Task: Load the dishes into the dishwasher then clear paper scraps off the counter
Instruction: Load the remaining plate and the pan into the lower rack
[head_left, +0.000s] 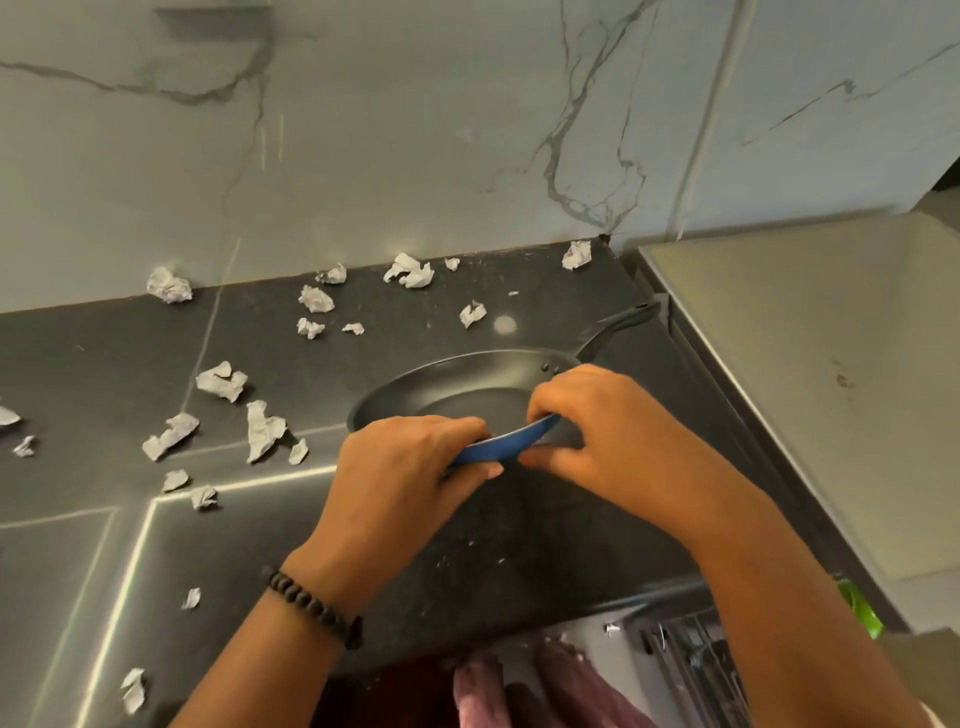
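Even, soft indoor light, small bright glare spot on the dark counter (519, 519) just behind the frying pan (457, 384), shiny streaks left of the pan, wide-angle bending at edges, slight softness throughout

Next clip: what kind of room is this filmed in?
Most likely a home kitchen. A dark non-stick frying pan sits on a dark stone counter below a marble-look wall, and what looks like a wire dishwasher rack shows under the counter's edge.
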